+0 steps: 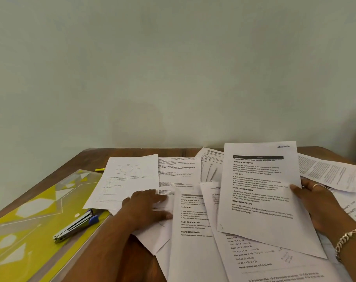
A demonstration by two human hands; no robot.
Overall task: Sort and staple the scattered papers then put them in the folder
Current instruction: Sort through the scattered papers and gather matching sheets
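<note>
Several printed white sheets (pixel 179 176) lie scattered and overlapping across the brown table. My right hand (pixel 319 206) pinches the right edge of one printed sheet (pixel 260 192), lifted and tilted above the pile. My left hand (pixel 146 206) rests flat, fingers straight, on the loose sheets in the middle. A yellow translucent folder (pixel 26 231) lies at the left. A silver stapler with a blue end (pixel 75 225) sits on top of it.
The wooden table (pixel 71 165) runs up to a pale green wall at the back. A yellow highlighter (pixel 99 169) pokes out from under a sheet near the folder's far corner. More sheets spread to the table's right edge.
</note>
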